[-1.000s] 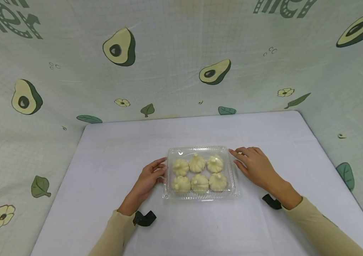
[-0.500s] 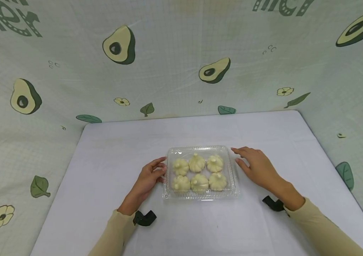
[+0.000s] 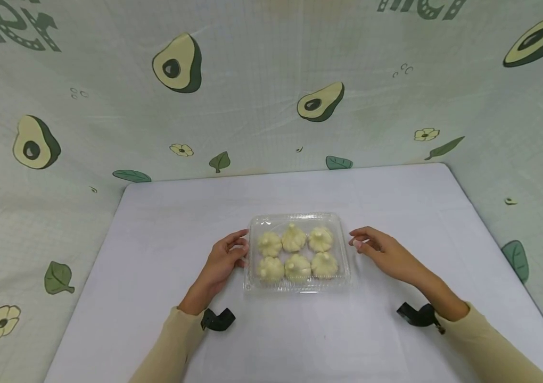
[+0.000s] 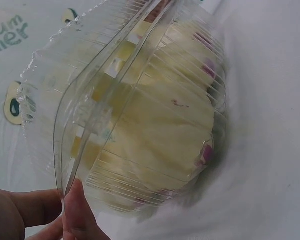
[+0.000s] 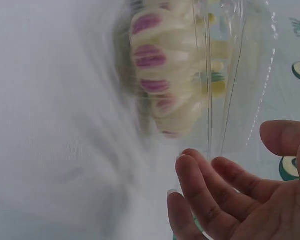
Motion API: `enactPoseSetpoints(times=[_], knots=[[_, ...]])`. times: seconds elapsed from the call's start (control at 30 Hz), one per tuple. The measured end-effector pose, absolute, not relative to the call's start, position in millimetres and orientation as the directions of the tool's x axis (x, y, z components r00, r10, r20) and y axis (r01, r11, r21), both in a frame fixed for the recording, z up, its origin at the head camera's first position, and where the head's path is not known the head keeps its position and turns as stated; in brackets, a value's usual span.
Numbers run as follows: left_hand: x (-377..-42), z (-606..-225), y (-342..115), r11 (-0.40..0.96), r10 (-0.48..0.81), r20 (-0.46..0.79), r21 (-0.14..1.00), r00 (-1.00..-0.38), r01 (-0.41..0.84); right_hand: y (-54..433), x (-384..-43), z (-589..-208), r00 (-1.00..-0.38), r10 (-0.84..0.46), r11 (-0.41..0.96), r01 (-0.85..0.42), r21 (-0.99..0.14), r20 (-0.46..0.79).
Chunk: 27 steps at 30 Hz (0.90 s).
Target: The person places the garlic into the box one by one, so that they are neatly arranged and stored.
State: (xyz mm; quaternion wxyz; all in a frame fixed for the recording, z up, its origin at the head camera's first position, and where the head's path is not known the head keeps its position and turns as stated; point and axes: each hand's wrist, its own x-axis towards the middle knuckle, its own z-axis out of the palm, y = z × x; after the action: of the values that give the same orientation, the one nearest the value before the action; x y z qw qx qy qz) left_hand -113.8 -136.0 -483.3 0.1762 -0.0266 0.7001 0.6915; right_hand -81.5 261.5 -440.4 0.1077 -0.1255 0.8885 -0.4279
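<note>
A clear plastic clamshell container (image 3: 247, 284) sits on the table, its lid down over several pale garlic bulbs (image 3: 297, 267) in two rows. Purple patches show on the garlic bulbs (image 4: 162, 135) in the left wrist view. My left hand (image 3: 221, 260) is at the container's left side. Thumb and fingers (image 4: 77, 210) pinch the joined rims of the container (image 4: 65, 145) at a corner. My right hand (image 3: 391, 255) is beyond the right side and holds nothing. In the right wrist view its loosely bent fingers (image 5: 195, 182) are apart from the container (image 5: 208, 115).
A white cloth covers the table (image 3: 195, 202). Behind it and along both sides hangs a pale curtain (image 3: 252, 64) printed with avocados and leaves. Black wrist mounts (image 3: 217, 319) stick out beneath both forearms.
My right hand has drawn away from the container's right side, its fingers bending and its wrist turning. The container has shifted slightly away from me. My left hand keeps its place at the left side.
</note>
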Motion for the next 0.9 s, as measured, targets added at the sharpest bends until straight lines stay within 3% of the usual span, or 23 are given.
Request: enactPoseSetpoints(times=[0.27,0.53,0.9], knots=[[-125,-483,-134,0.039,0.205,-0.287,0.958,-0.936,-0.285,266,-82,-443,-0.882,-0.401,0.477,0.031,-0.878,-0.249],[-134,-480,-131,0.056,0.189,-0.293,0.956,-0.937,-0.287,266,-78,-446,-0.818,-0.439,0.456,0.155,-0.876,-0.373],[-145,-476,-130,0.054,0.171,-0.301,0.954,-0.938,-0.296,262,-75,-451,-0.782,-0.5,0.39,0.179,-0.903,-0.371]])
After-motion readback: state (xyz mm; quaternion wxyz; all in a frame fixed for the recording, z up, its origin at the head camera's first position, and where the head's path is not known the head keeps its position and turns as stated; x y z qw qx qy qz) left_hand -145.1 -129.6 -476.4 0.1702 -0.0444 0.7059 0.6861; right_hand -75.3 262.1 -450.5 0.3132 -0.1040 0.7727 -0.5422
